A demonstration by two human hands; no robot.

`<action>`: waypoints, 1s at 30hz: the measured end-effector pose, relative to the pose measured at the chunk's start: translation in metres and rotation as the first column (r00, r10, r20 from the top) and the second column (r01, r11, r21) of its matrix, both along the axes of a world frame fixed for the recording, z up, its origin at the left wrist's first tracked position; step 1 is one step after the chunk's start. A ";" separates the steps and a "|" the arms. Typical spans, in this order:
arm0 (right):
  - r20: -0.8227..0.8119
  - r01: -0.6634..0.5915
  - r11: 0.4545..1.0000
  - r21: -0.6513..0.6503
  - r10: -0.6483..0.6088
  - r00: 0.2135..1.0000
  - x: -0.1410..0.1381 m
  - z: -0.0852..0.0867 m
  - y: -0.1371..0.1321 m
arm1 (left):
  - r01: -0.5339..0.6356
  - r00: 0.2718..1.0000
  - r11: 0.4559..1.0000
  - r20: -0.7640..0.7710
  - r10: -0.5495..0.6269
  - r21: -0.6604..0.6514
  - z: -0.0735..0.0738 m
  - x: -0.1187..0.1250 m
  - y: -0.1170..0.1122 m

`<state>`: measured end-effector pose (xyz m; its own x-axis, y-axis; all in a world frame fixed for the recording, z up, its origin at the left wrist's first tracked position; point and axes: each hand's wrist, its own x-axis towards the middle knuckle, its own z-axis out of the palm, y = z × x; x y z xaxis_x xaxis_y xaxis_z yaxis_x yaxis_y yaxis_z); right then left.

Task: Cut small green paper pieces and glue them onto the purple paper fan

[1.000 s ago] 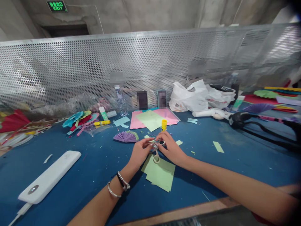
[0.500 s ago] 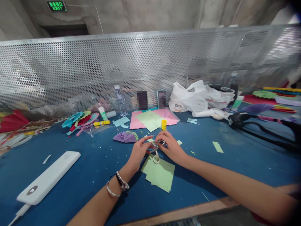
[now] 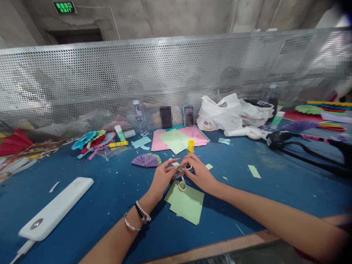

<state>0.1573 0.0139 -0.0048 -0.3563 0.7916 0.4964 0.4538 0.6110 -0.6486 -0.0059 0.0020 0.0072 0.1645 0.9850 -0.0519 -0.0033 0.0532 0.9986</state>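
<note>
1. Fingertips of the left hand (image 3: 162,178) and the right hand (image 3: 202,174) come close together above the blue table (image 3: 115,201), pinching a small item (image 3: 179,169) between them; it is too small and blurred to name

2. Both hands are closed on that item, the left forefinger stretched out beyond the left thumb

3. Pale-handled scissors (image 3: 183,179) lie directly under the grip, one ring showing on the near side, the other just beside the right fingers

4. Green paper sheets (image 3: 189,205) overlap one another just nearer the person than the grip, with the near ring over their far edge

5. Left of the grip and slightly beyond it lies a purple folded fan (image 3: 144,160), green-edged on the side toward the hands

6. Just beyond the right hand stands a yellow cylinder (image 3: 191,146), upright

7. Farther beyond the grip are pink paper sheets (image 3: 159,143), a pale green sheet (image 3: 176,141) across them

8. Well apart to the left of the grip rests a white power bank (image 3: 59,207), cable attached
</note>
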 end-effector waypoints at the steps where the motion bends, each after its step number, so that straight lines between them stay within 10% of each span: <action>1: -0.003 -0.002 1.000 -0.002 0.002 1.000 0.000 0.000 0.000 | -0.001 1.000 1.000 0.000 0.001 -0.002 0.000 0.000 0.000; 30: -0.029 -0.007 0.998 -0.063 0.005 1.000 -0.001 0.001 0.000 | 0.030 0.999 0.999 0.035 -0.029 -0.014 0.003 0.000 -0.002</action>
<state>0.1559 0.0141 -0.0041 -0.3475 0.8196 0.4555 0.4305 0.5710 -0.6990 -0.0061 0.0005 0.0103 0.1953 0.9789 -0.0600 -0.0360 0.0683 0.9970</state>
